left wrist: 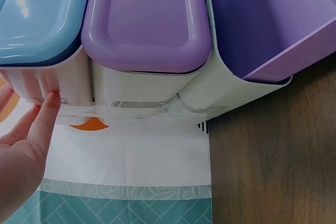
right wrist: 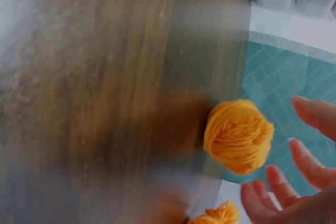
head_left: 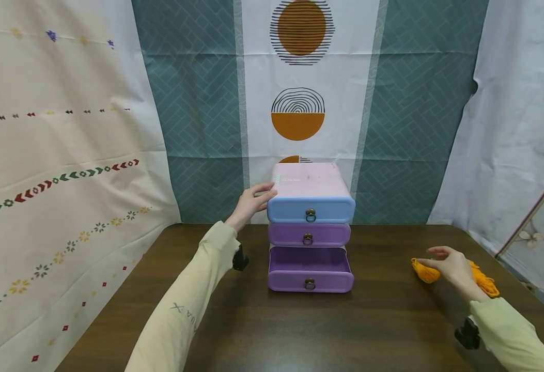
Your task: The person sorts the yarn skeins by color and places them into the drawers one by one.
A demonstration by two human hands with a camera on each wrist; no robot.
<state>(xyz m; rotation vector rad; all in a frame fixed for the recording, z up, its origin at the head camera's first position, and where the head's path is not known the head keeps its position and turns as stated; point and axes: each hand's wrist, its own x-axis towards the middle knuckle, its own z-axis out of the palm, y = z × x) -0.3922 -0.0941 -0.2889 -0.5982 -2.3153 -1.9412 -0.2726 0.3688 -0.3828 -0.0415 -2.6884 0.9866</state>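
A small stacked drawer unit stands on the table, with a blue top drawer (head_left: pixel 289 211), a purple middle drawer (head_left: pixel 290 234) and a purple bottom drawer (head_left: pixel 284 282) that is pulled out. Against the left side of the unit's pink top section (head_left: pixel 311 178), my left hand (head_left: pixel 251 203) rests its extended fingertips (left wrist: pixel 51 102). At the right, my right hand (head_left: pixel 453 268) hovers with spread, slightly bent fingers beside an orange ball of yarn (right wrist: pixel 240 137); a gap shows between them in the right wrist view. Behind the hand lies a second orange yarn bundle (head_left: pixel 484 281), partly hidden.
The dark wooden table (head_left: pixel 383 320) spreads out around the unit. Hanging cloths enclose it: a teal and white cloth (head_left: pixel 202 119) at the back, a patterned cream cloth (head_left: pixel 67 144) on the left and a white one (head_left: pixel 518 129) on the right.
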